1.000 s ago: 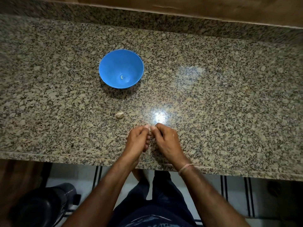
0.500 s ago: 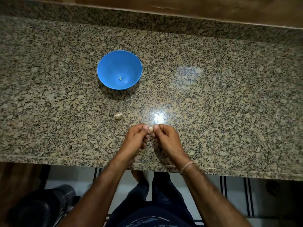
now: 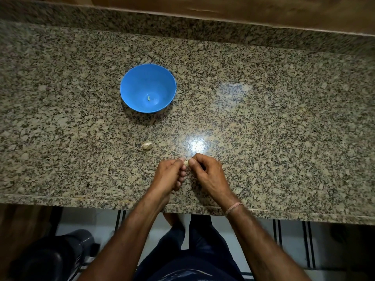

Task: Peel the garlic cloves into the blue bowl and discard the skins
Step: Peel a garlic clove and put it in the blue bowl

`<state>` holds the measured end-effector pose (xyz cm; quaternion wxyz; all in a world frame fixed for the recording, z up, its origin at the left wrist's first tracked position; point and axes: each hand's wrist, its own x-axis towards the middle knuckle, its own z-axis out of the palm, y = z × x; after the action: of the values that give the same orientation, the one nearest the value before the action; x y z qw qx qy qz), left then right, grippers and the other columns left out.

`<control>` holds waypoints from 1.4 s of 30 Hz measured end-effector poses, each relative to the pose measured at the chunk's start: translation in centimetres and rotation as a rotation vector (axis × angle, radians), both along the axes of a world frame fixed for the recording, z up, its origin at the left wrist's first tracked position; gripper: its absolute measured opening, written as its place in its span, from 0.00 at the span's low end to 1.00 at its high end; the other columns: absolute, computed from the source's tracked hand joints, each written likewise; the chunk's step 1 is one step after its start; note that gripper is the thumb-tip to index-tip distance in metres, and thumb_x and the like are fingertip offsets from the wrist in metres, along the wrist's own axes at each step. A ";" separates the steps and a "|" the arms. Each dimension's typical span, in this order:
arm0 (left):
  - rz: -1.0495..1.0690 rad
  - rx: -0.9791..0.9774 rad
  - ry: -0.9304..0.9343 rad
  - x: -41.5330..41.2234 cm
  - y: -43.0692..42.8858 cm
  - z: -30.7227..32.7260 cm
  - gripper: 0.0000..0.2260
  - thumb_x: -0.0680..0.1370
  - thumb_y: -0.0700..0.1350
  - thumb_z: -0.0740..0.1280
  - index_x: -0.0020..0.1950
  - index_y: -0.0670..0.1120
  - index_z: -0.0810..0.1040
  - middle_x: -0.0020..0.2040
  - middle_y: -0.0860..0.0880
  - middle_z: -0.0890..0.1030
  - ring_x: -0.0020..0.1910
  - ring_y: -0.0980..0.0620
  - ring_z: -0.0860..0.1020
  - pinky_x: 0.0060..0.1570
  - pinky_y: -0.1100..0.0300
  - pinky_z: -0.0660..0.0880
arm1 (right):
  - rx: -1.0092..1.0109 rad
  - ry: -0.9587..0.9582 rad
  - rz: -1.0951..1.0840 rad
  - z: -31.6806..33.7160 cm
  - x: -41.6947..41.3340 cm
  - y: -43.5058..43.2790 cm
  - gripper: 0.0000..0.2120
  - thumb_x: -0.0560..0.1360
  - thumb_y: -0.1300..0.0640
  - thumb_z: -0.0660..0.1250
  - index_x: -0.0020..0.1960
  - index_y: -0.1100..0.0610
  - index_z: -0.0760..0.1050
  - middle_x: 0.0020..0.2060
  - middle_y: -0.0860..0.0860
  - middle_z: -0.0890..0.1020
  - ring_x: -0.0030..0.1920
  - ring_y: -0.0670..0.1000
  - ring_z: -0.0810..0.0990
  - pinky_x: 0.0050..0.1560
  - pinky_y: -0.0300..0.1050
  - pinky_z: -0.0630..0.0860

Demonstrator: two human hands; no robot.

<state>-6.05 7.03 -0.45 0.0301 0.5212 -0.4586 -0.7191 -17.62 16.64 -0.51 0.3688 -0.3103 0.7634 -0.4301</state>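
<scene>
Granite, speckled tan and black, makes up the one counter (image 3: 284,118) that fills most of the frame. At the lower left, below its front edge, one dark rounded object (image 3: 54,258) stands on the floor; what it is I cannot tell.

Left of centre on the counter sits one blue bowl (image 3: 129,92), upright, with one small pale peeled clove (image 3: 149,98) lying at its bottom. Below the bowl and well apart from it, one pale piece of garlic (image 3: 147,145) lies alone on the stone, just up and left of the hands.

Two hands work at the lower centre, near the front edge. The left hand (image 3: 169,175) has its fingers curled inward, thumb and forefinger pinching one garlic clove (image 3: 186,162) at the tips. The right hand (image 3: 209,171) is curled too, and its thumb and forefinger pinch the same clove from the other side. Only a sliver of the clove shows between the fingertips. One thin pale band (image 3: 233,207) circles the right wrist.

That makes three bits of garlic: one in the bowl, one on the counter, one held.

Against the earlier frames, the bowl, its clove and the loose piece lie where they did. The hands keep the same spot and the same pinch, but their lower fingers stand slightly farther apart than a second ago.
</scene>
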 end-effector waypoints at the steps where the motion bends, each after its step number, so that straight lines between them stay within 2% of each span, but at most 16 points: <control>1: -0.016 -0.036 -0.033 0.0 0.0 -0.1 0.14 0.86 0.50 0.63 0.44 0.44 0.80 0.34 0.51 0.78 0.31 0.56 0.73 0.31 0.61 0.68 | 0.002 -0.009 -0.016 0.0 0.0 -0.1 0.15 0.84 0.54 0.66 0.38 0.49 0.73 0.30 0.42 0.73 0.31 0.39 0.68 0.34 0.33 0.67; 5: -0.039 -0.409 -0.118 0.1 0.4 0.0 0.08 0.84 0.51 0.66 0.54 0.49 0.81 0.47 0.51 0.85 0.43 0.54 0.83 0.42 0.58 0.79 | 0.039 -0.057 -0.050 0.2 0.2 -0.4 0.15 0.84 0.52 0.66 0.38 0.51 0.75 0.31 0.42 0.76 0.31 0.38 0.70 0.35 0.30 0.69; 8: -0.029 -0.502 -0.024 0.2 0.6 0.4 0.05 0.82 0.50 0.70 0.50 0.51 0.83 0.44 0.53 0.86 0.44 0.55 0.84 0.46 0.56 0.82 | 0.036 -0.101 -0.041 0.5 0.2 -0.5 0.16 0.84 0.51 0.66 0.37 0.51 0.75 0.29 0.38 0.76 0.31 0.38 0.72 0.36 0.30 0.70; 11: -0.018 -0.445 -0.025 0.3 0.3 0.4 0.07 0.82 0.50 0.70 0.47 0.48 0.84 0.41 0.50 0.86 0.44 0.50 0.85 0.47 0.53 0.83 | 0.032 -0.193 -0.035 0.6 0.3 -0.4 0.14 0.84 0.52 0.65 0.44 0.59 0.79 0.34 0.46 0.82 0.35 0.39 0.79 0.43 0.35 0.75; 13: 0.021 -0.360 -0.016 0.3 -0.1 0.4 0.08 0.82 0.49 0.70 0.47 0.46 0.84 0.40 0.47 0.87 0.44 0.47 0.86 0.48 0.53 0.83 | 0.024 -0.252 -0.020 0.6 0.4 -0.3 0.12 0.84 0.53 0.65 0.48 0.59 0.81 0.38 0.52 0.85 0.39 0.43 0.82 0.46 0.43 0.78; 15: 0.031 -0.313 -0.011 0.4 -0.3 0.5 0.09 0.82 0.48 0.70 0.47 0.44 0.85 0.40 0.46 0.87 0.44 0.47 0.86 0.47 0.57 0.82 | 0.025 -0.290 0.004 0.7 0.2 -0.1 0.09 0.84 0.54 0.66 0.50 0.57 0.82 0.41 0.54 0.87 0.40 0.46 0.82 0.44 0.42 0.78; 17: 0.013 -0.311 -0.013 0.5 -0.5 0.8 0.09 0.82 0.47 0.71 0.46 0.44 0.85 0.39 0.47 0.87 0.43 0.50 0.86 0.46 0.60 0.80 | 0.040 -0.285 0.020 1.0 0.1 0.0 0.08 0.84 0.56 0.66 0.50 0.56 0.83 0.41 0.53 0.87 0.39 0.46 0.82 0.42 0.39 0.78; 22: -0.065 -0.438 -0.105 0.5 -0.6 0.7 0.04 0.80 0.46 0.73 0.46 0.48 0.85 0.41 0.51 0.86 0.44 0.53 0.84 0.44 0.62 0.78 | 0.090 -0.084 0.003 1.0 -0.1 -0.4 0.09 0.79 0.57 0.69 0.41 0.54 0.84 0.35 0.49 0.86 0.38 0.51 0.84 0.42 0.47 0.80; 25: -0.006 -0.347 -0.018 0.6 -0.5 0.6 0.02 0.80 0.42 0.72 0.49 0.46 0.84 0.44 0.47 0.86 0.44 0.52 0.84 0.46 0.59 0.80 | 0.092 -0.147 -0.065 1.1 -0.1 -0.4 0.09 0.79 0.57 0.68 0.41 0.57 0.83 0.34 0.49 0.85 0.36 0.46 0.81 0.43 0.43 0.79; 29: 0.083 -0.129 0.065 0.5 -0.6 0.6 0.04 0.80 0.41 0.71 0.50 0.41 0.84 0.41 0.45 0.84 0.35 0.57 0.77 0.36 0.64 0.74 | 0.073 -0.273 -0.135 0.8 0.4 -0.3 0.11 0.80 0.56 0.68 0.41 0.60 0.81 0.33 0.48 0.82 0.36 0.47 0.78 0.42 0.44 0.76; 31: 0.121 -0.009 0.054 0.4 -0.8 0.3 0.06 0.80 0.43 0.72 0.48 0.40 0.83 0.38 0.46 0.82 0.35 0.54 0.75 0.35 0.61 0.72 | 0.056 -0.129 -0.121 0.6 0.6 -0.2 0.10 0.79 0.57 0.69 0.38 0.54 0.80 0.32 0.47 0.81 0.34 0.43 0.76 0.39 0.38 0.75; 33: 0.134 0.043 0.031 0.3 -0.8 0.2 0.08 0.79 0.45 0.74 0.46 0.41 0.83 0.34 0.47 0.80 0.32 0.53 0.74 0.34 0.60 0.72 | 0.042 0.118 -0.062 0.3 0.8 -0.3 0.12 0.78 0.58 0.70 0.36 0.49 0.76 0.29 0.44 0.77 0.29 0.40 0.71 0.32 0.33 0.69; 36: 0.147 0.030 0.017 0.0 -0.6 0.4 0.10 0.79 0.47 0.74 0.45 0.41 0.83 0.32 0.47 0.79 0.30 0.54 0.73 0.31 0.61 0.71 | 0.019 0.387 -0.027 0.0 0.9 -0.4 0.12 0.77 0.58 0.70 0.36 0.50 0.74 0.28 0.44 0.74 0.28 0.41 0.68 0.29 0.35 0.64; 38: 0.168 0.023 0.030 -0.2 -0.4 0.6 0.09 0.79 0.47 0.74 0.44 0.41 0.83 0.33 0.47 0.79 0.30 0.54 0.73 0.31 0.61 0.71 | 0.018 0.485 -0.028 -0.2 0.8 -0.4 0.12 0.77 0.58 0.70 0.36 0.52 0.73 0.28 0.45 0.74 0.28 0.42 0.68 0.29 0.37 0.64; 40: 0.177 -0.043 0.045 -0.3 -0.1 0.6 0.08 0.80 0.46 0.74 0.45 0.42 0.84 0.36 0.44 0.82 0.34 0.50 0.77 0.36 0.58 0.75 | 0.025 0.434 -0.058 -0.1 0.8 -0.5 0.11 0.77 0.57 0.70 0.36 0.52 0.74 0.28 0.45 0.75 0.29 0.42 0.68 0.29 0.37 0.64; 42: 0.124 -0.189 0.042 -0.2 0.0 0.5 0.05 0.80 0.45 0.73 0.49 0.44 0.85 0.44 0.44 0.86 0.43 0.45 0.83 0.47 0.55 0.81 | 0.045 0.181 -0.144 0.2 0.6 -0.7 0.10 0.77 0.56 0.71 0.37 0.52 0.78 0.30 0.47 0.79 0.30 0.42 0.72 0.32 0.35 0.69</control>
<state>-6.27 7.02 0.06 0.1332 0.5283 -0.4903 -0.6803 -17.02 15.95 -0.33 0.2732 -0.2838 0.8234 -0.4083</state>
